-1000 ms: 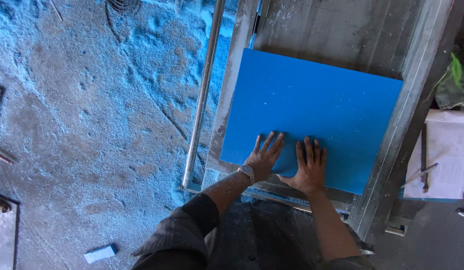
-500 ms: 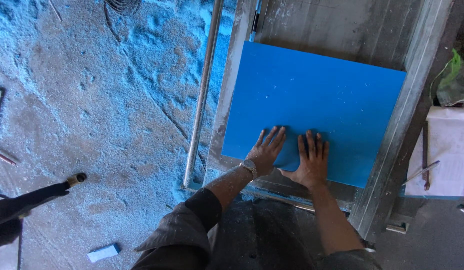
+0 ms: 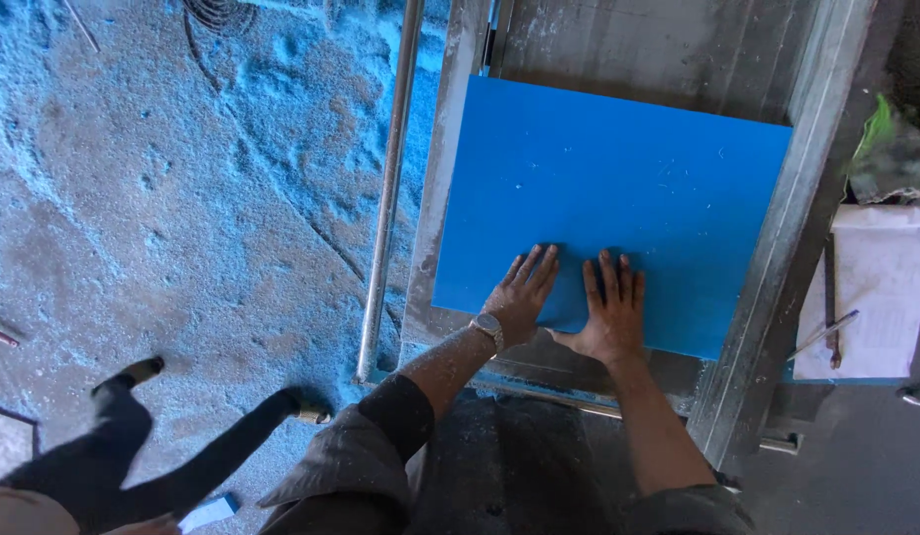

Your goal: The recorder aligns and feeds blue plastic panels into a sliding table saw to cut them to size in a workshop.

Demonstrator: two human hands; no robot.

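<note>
On metal bench [image 3: 767,287], left hand [image 3: 519,297] and right hand [image 3: 608,317] press flat, fingers spread, on blue sheet [image 3: 618,188] near edge; sheet only partly fed forward.

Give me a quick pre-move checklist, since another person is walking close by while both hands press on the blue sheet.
1. Left hand flat on the blue sheet, fingers spread: ok.
2. Right hand flat on the sheet beside the left, near its closer edge: ok.
3. Sheet lying flat on the metal table, between its side rails: ok.
4. Passer-by's legs on the dusty floor to the left, near the table's corner: not ok.
5. Sheet surface free of debris: not ok, small specks show.
6. Any blade or cutter near the hands: cannot tell.
</note>
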